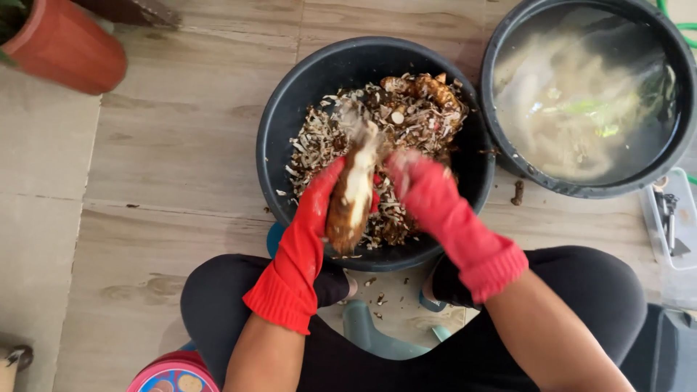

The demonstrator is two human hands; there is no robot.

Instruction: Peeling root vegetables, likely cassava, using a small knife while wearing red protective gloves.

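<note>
Red gloves cover the left hand [317,210] and the right hand [421,185], ribbed at the cuffs. Between them, a root [353,199] is brown on its skin and creamy white where pared. The peelings [406,123] in the dark grey basin [290,116] mix brown and off-white. A second basin [501,138], black, holds cloudy beige water with pale green scraps. The floor [167,160] is light tan with a wood-grain pattern. A terracotta-orange pot [69,47] sits in the corner; the trousers [581,279] are black, the stool [174,374] pink-rimmed with a blue patterned top.
</note>
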